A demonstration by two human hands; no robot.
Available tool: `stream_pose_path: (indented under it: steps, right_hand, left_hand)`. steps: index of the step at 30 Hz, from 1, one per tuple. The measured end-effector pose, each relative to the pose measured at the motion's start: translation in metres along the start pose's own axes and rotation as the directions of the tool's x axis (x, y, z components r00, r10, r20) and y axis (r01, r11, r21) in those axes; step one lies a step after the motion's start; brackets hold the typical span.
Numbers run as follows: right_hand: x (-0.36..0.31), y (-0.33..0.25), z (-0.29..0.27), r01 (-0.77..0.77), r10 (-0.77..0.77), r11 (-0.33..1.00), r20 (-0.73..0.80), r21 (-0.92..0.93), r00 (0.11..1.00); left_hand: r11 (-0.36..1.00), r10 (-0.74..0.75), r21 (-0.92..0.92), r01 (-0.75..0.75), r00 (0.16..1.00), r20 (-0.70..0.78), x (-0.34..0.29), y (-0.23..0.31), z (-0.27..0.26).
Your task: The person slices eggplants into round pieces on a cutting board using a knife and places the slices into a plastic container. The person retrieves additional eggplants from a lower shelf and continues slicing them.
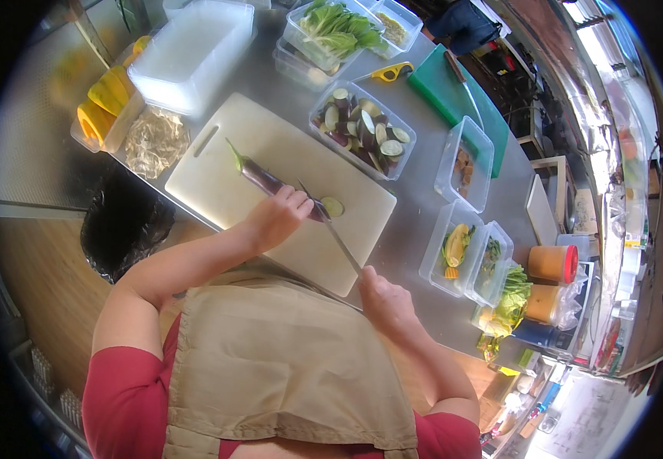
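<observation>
A long purple eggplant [259, 176] lies on the white cutting board [220, 153], its green stem end pointing away to the upper left. My left hand [279, 218] is closed over its near, cut end. In my right hand [385, 301] is a kitchen knife [342, 245], gripped by the handle, which my fingers hide. The blade reaches up and left across the board, right beside the eggplant's cut end. One round, pale eggplant slice [332, 206] lies flat just right of the blade. Beyond the board, a clear tub [404, 170] holds many cut eggplant pieces.
Clear containers [444, 264] with vegetables stand at the right; lettuce [339, 30] fills one at the back. A green board [427, 80] carries another knife [465, 86] near a yellow-handled tool [392, 72]. Stacked plastic boxes [193, 53] and yellow peppers [108, 93] are at left, above a black-lined bin [121, 245].
</observation>
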State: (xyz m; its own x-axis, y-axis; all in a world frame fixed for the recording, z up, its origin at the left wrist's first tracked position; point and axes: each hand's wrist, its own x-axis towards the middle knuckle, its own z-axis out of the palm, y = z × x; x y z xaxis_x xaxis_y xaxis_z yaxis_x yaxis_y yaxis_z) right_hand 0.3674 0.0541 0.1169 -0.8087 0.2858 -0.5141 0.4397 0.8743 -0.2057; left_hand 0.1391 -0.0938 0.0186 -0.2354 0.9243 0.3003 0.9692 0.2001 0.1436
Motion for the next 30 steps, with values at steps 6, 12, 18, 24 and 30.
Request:
stream_pose_path:
  steps: [6, 12, 18, 24, 30]
  right_hand:
    - [0.007, -0.015, -0.004, -0.028, 0.028, 1.0, -0.011, -0.012, 1.0]
    - [-0.018, -0.008, -0.017, -0.026, 0.027, 0.998, 0.02, -0.056, 0.999]
    - [0.077, -0.002, 0.034, 0.039, -0.035, 0.998, -0.079, 0.045, 0.996]
    - [0.087, -0.034, -0.012, 0.065, -0.055, 0.997, -0.187, 0.048, 0.981]
    - [0.031, -0.024, -0.005, -0.019, 0.019, 1.0, 0.053, -0.002, 0.998]
  left_hand:
    - [1.0, -0.001, -0.017, 0.002, 0.999, 0.039, 0.001, 0.002, 0.0]
    - [1.0, 0.011, 0.017, -0.012, 0.999, 0.044, 0.002, -0.001, 0.006]
    - [1.0, 0.018, 0.001, -0.018, 0.994, 0.106, 0.008, -0.001, -0.001]
    - [0.976, -0.072, -0.206, 0.072, 0.997, 0.007, -0.001, -0.01, 0.002]
    - [0.964, -0.095, -0.249, 0.096, 0.995, 0.018, -0.007, -0.01, 0.003]
